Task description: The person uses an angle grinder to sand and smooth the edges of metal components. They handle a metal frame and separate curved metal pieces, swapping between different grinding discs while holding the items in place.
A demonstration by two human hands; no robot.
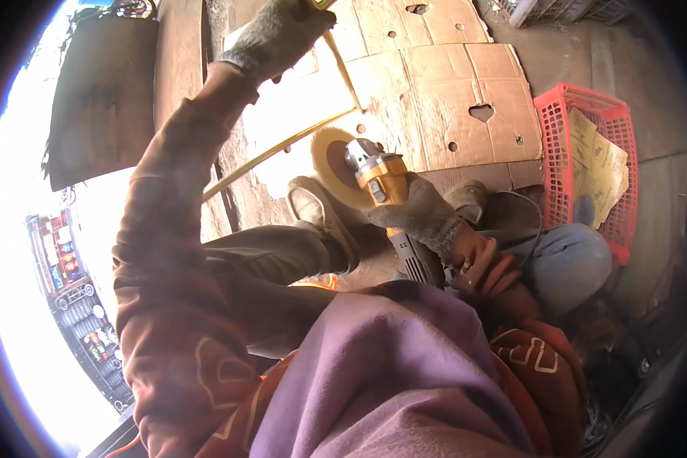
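My left hand (pixel 282 38), in a grey knit glove, reaches far forward and is closed on a thin gold-coloured metal frame (pixel 282 143) near the top edge of the view. Two bars of the frame meet at a corner above the cardboard. In my right hand (pixel 424 214), also gloved, is a yellow and black angle grinder (pixel 385 179) with a silver head. The grinder carries a round tan disc (pixel 332 164), which lies close to the frame's long bar; I cannot tell whether they touch.
Flattened cardboard (pixel 435 99) with cut holes covers the ground ahead. A red plastic basket (pixel 626 175) with papers stands at the right. My shoe (pixel 313 206) is close below the disc. A dark cable (pixel 540 210) loops by my right knee. A brown board (pixel 103 99) is at the left.
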